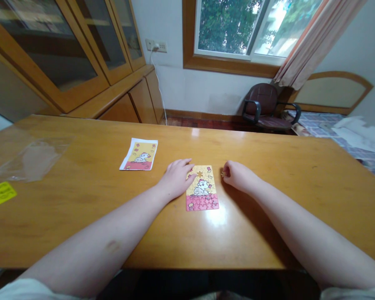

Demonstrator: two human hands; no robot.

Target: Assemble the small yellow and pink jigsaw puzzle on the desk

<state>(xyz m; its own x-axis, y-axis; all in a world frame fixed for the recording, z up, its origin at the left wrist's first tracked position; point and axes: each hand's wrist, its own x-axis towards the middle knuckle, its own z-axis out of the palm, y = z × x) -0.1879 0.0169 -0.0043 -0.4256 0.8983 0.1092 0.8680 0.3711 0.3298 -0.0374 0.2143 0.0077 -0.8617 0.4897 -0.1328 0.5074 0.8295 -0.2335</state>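
Note:
A small jigsaw puzzle (pixel 203 201) lies flat on the wooden table, yellow above and pink below, with a white cartoon animal in the middle. One piece-shaped gap near its top shows the table through it. My left hand (pixel 176 178) rests with fingers spread along the puzzle's left edge, thumb and fingertips touching it. Just right of the puzzle, my right hand (pixel 237 175) pinches a yellowish puzzle piece (pixel 223 173) between thumb and finger, close to the tabletop. The fingers cover part of that piece.
Left of the puzzle lies a printed reference picture (pixel 140 155) with the same design. Farther left are a clear plastic bag (pixel 34 160) and a yellow label (pixel 0 195). Beyond the table (pixel 284 162) stand a glass-door cabinet (pixel 90 79) and an office chair (pixel 265 106).

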